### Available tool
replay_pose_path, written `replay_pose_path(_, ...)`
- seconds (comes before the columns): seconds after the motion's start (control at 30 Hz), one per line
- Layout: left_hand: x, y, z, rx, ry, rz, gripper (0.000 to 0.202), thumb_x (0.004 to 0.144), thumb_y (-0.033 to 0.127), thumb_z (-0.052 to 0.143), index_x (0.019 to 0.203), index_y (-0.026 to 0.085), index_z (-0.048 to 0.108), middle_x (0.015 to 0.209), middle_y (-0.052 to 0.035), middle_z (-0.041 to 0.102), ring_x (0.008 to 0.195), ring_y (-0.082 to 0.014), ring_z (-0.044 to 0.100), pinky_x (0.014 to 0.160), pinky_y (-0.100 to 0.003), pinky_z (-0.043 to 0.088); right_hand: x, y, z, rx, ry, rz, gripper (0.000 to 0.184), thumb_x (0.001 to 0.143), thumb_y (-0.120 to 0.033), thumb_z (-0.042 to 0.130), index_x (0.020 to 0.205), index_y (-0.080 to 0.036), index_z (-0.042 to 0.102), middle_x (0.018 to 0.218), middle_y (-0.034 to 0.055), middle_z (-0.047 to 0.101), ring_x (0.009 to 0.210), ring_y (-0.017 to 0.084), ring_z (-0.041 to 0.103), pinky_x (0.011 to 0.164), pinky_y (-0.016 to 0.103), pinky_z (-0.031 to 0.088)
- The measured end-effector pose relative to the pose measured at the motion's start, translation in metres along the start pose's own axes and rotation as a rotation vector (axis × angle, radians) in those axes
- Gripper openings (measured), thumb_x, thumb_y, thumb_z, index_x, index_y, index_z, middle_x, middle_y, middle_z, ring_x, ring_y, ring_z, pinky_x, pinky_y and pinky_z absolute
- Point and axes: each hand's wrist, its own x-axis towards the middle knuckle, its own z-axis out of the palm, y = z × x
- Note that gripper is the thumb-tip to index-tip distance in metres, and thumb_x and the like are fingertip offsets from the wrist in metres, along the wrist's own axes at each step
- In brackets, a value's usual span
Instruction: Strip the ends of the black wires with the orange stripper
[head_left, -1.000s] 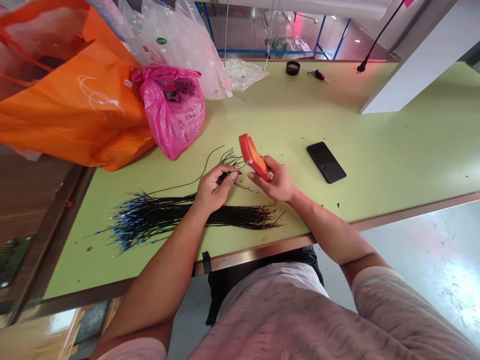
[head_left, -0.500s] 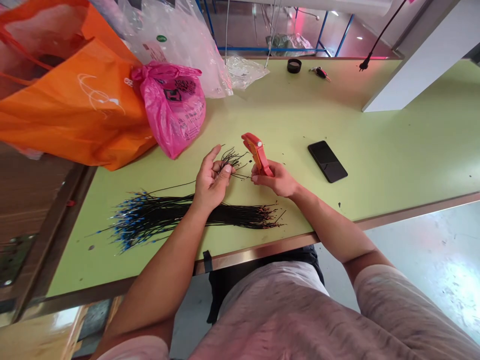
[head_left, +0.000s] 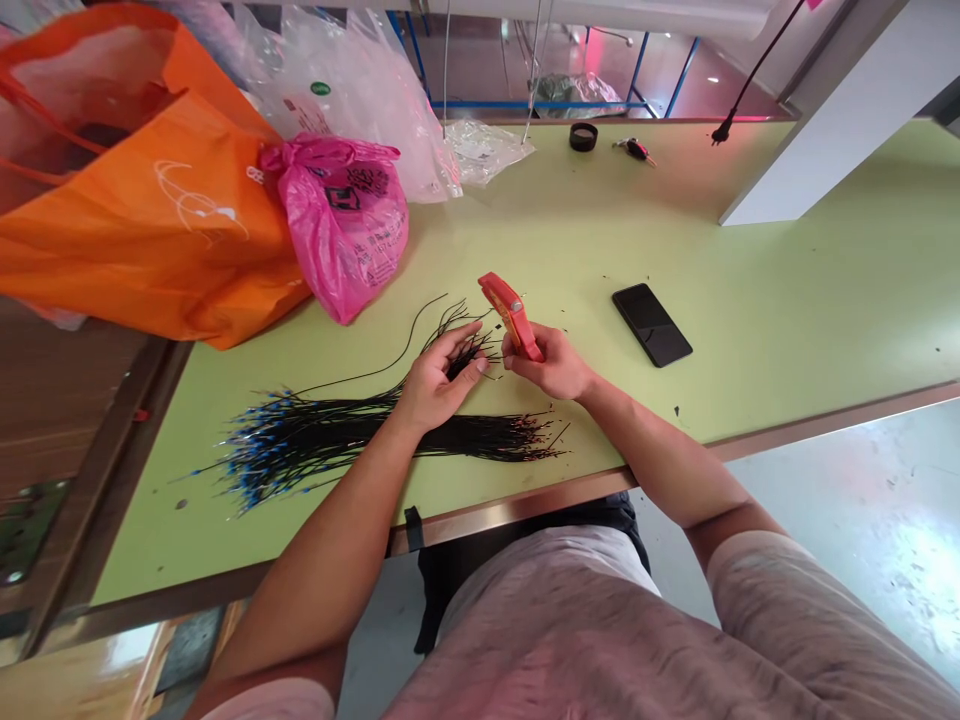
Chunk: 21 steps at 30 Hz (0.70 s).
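Observation:
A long bundle of thin black wires (head_left: 352, 435) with blue tips at its left end lies across the green table (head_left: 787, 300). My left hand (head_left: 439, 380) rests on a smaller fan of black wires (head_left: 469, 335), fingers curled and pinching a few strands. My right hand (head_left: 551, 362) is closed around an orange hand tool (head_left: 510, 312), whose head points up and to the left, close to the loose wire ends.
An orange bag (head_left: 142, 210), a pink plastic bag (head_left: 345, 225) and clear plastic bags (head_left: 360, 85) crowd the table's back left. A black phone (head_left: 651, 324) lies to the right. A black cap (head_left: 583, 137), keys (head_left: 634, 149) and a white post (head_left: 817, 110) stand farther back.
My left hand has lowered from a raised, opened pose onto the small wire fan and pinched strands. The orange tool has stayed in my right hand, shifting slightly.

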Motion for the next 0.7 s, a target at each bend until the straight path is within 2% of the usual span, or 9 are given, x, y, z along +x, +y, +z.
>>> replay_pose_path(0.2, -0.002, -0.003, 0.002, 0.028, -0.009, 0.001, 0.065, 0.087, 0.056, 0.091, 0.140, 0.020, 0.077, 0.107, -0.0108, 0.083, 0.098, -0.0250, 0.080, 0.100, -0.040, 0.066, 0.000, 0.007, 0.008, -0.010, -0.009, 0.024, 0.024, 0.078, -0.037, 0.075, 0.092, -0.021, 0.063, 0.084, -0.0016, 0.063, 0.076, 0.016, 0.054, 0.076, 0.034, 0.049)
replay_pose_path(0.5, 0.000, 0.005, 0.000, 0.154, 0.085, 0.045, 0.061, 0.094, 0.058, 0.083, 0.139, 0.017, 0.077, 0.120, -0.0140, 0.084, 0.109, -0.0263, 0.080, 0.110, -0.042, 0.062, 0.007, 0.018, -0.002, 0.133, 0.216, 0.083, 0.030, 0.079, -0.041, 0.079, 0.096, -0.022, 0.063, 0.088, -0.0018, 0.063, 0.081, 0.016, 0.060, 0.087, 0.038, 0.053)
replay_pose_path(0.6, 0.001, 0.005, 0.001, 0.137, 0.121, 0.058, 0.058, 0.094, 0.057, 0.083, 0.137, 0.018, 0.078, 0.117, -0.0124, 0.084, 0.109, -0.0255, 0.080, 0.110, -0.041, 0.062, 0.009, 0.019, -0.005, 0.206, 0.204, 0.113, 0.035, 0.075, -0.040, 0.082, 0.098, -0.021, 0.063, 0.086, -0.0023, 0.063, 0.081, 0.015, 0.061, 0.087, 0.038, 0.054)
replay_pose_path(0.7, 0.002, 0.003, 0.002, 0.132, 0.143, 0.067, 0.055, 0.095, 0.055, 0.083, 0.136, 0.019, 0.078, 0.110, -0.0102, 0.083, 0.101, -0.0231, 0.079, 0.105, -0.040, 0.064, 0.009, 0.019, -0.007, 0.213, 0.190, 0.104, 0.035, 0.074, -0.040, 0.083, 0.097, -0.022, 0.063, 0.086, -0.0025, 0.063, 0.081, 0.015, 0.061, 0.086, 0.038, 0.055)
